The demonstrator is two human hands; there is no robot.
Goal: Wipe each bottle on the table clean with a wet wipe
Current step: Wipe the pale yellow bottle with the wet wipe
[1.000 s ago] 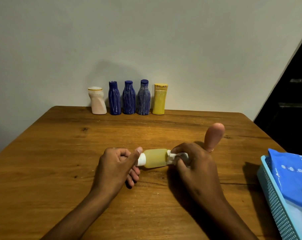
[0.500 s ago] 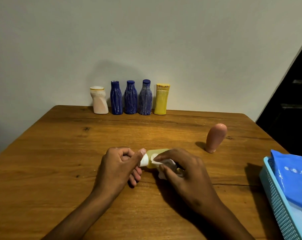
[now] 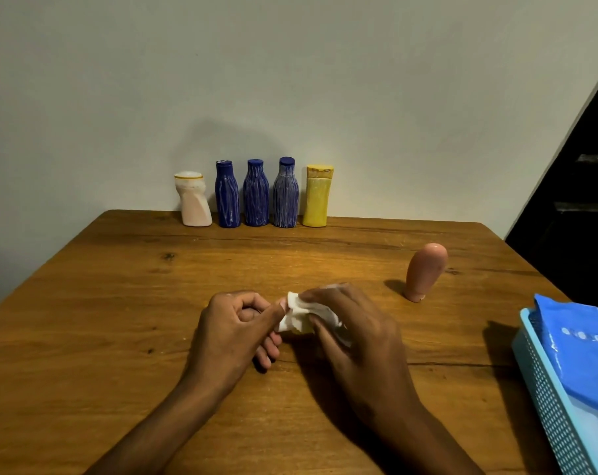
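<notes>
A small yellow bottle [image 3: 300, 328] lies on its side between my hands at the table's middle, almost wholly covered. My left hand [image 3: 234, 332] grips its cap end with curled fingers and thumb. My right hand [image 3: 350, 332] holds a white wet wipe [image 3: 299, 310] wrapped over the bottle near the cap. A pink bottle [image 3: 424, 270] stands upside down to the right. Along the back edge stand a pale pink bottle [image 3: 192, 199], three blue bottles [image 3: 256, 193] and a yellow bottle [image 3: 317, 195].
A light blue basket [image 3: 544, 389] sits at the table's right edge with a blue wipes pack [image 3: 578, 344] in it. The wooden table [image 3: 102, 320] meets a plain wall at the back. A dark opening lies beyond the right side.
My right hand slid the wipe leftward along the small yellow bottle, from its base toward the cap, so it now covers nearly all of it. My left hand stayed put.
</notes>
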